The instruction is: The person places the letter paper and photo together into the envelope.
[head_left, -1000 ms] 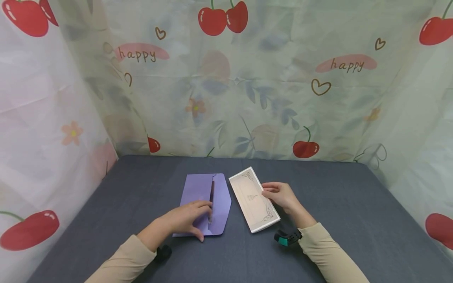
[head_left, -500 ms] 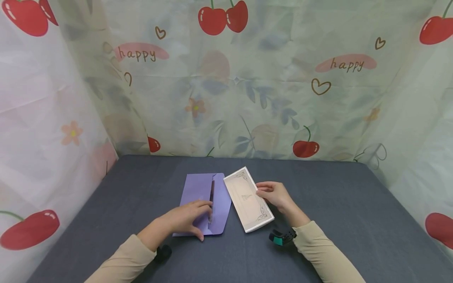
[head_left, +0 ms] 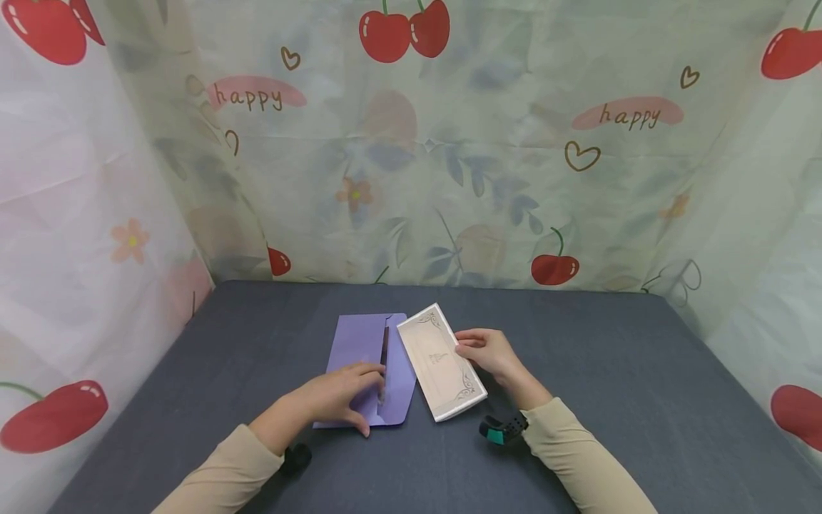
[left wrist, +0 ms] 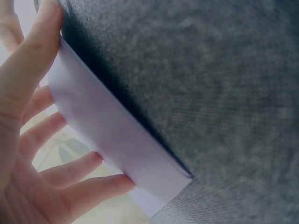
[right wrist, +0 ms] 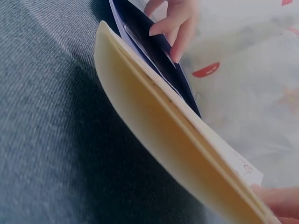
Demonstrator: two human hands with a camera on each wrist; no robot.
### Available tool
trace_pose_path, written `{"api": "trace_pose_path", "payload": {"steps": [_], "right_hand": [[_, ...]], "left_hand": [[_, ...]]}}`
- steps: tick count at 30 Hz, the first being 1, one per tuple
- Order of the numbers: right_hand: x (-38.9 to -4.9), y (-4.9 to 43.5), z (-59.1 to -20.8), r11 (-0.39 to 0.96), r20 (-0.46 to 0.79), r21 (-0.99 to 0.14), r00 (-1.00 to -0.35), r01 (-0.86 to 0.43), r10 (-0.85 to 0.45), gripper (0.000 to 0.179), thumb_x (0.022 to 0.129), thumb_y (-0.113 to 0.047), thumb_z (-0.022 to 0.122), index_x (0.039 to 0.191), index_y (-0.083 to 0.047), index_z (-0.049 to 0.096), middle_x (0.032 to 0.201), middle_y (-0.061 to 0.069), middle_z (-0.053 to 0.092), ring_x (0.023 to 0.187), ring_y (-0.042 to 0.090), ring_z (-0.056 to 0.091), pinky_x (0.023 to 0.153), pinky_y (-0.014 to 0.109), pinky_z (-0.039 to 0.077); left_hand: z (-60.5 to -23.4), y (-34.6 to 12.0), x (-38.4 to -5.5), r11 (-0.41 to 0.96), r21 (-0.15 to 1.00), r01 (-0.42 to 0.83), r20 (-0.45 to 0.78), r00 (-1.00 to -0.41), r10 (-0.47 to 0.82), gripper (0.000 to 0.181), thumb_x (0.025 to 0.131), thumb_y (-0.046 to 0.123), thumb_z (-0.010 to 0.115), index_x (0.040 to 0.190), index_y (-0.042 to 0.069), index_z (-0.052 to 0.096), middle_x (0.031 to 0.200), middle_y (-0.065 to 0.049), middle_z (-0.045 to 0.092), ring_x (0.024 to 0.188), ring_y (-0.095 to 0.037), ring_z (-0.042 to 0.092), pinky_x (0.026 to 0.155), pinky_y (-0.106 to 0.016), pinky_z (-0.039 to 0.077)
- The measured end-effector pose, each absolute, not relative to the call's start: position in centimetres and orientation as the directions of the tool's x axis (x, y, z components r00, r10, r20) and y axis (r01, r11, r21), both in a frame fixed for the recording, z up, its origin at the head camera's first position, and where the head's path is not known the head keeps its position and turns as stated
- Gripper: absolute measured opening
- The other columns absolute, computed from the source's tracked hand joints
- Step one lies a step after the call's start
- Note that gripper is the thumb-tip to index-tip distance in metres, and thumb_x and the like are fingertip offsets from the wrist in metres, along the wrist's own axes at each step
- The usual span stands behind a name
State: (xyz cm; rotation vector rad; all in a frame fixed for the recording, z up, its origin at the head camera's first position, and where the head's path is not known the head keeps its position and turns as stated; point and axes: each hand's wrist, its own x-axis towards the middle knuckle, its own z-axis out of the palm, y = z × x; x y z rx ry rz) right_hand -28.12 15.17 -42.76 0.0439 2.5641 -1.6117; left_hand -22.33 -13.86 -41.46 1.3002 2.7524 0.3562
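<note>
A purple envelope (head_left: 359,335) lies on the table, its flap spread to the right and its slit parted. My left hand (head_left: 340,392) rests on it, fingertips at the slit and thumb by the near edge; the left wrist view shows those fingers spread along the envelope (left wrist: 112,130). Between thumb and fingers, my right hand (head_left: 491,353) pinches the right long edge of a cream folded card (head_left: 443,360) with ornate corners. The card is tilted and overlaps the flap. In the right wrist view, the card's layers (right wrist: 154,112) gape a little, and its lower face is bare.
Dark grey cloth (head_left: 270,328) covers the table. A patterned curtain (head_left: 411,214) with cherries encloses the back and both sides. A black band with a green patch (head_left: 504,430) is at my right wrist.
My right hand has carried the card steadily left, from beside the envelope to over its flap. My left hand and the envelope have hardly moved.
</note>
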Motion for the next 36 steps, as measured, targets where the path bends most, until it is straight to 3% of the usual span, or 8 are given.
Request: {"api": "trace_pose_path", "payload": {"steps": [17, 36], "right_hand": [[-28.5, 13.8, -43.0, 0.402, -0.128, -0.909, -0.992, 0.109, -0.019, 0.029, 0.083, -0.005, 0.066, 0.112, 0.001, 0.064, 0.103, 0.018, 0.069, 0.078, 0.012, 0.066, 0.071, 0.03, 0.056], [-28.7, 12.9, -42.9, 0.399, -0.129, -0.91, -0.992, 0.116, -0.008, 0.029, 0.082, -0.004, 0.067, 0.11, 0.002, 0.065, 0.101, 0.018, 0.07, 0.074, 0.011, 0.064, 0.067, 0.027, 0.055]], "left_hand": [[-41.6, -13.7, -22.5, 0.632, 0.248, 0.735, 0.001, -0.652, 0.758, 0.058, 0.066, 0.043, 0.079, 0.108, 0.012, 0.054, 0.137, -0.012, 0.049, 0.127, -0.028, 0.046, 0.104, -0.044, 0.039], [-41.7, -13.9, -22.5, 0.602, 0.242, 0.761, 0.04, -0.628, 0.777, 0.057, 0.065, 0.043, 0.079, 0.106, 0.011, 0.054, 0.135, -0.014, 0.05, 0.126, -0.031, 0.047, 0.104, -0.046, 0.039]]}}
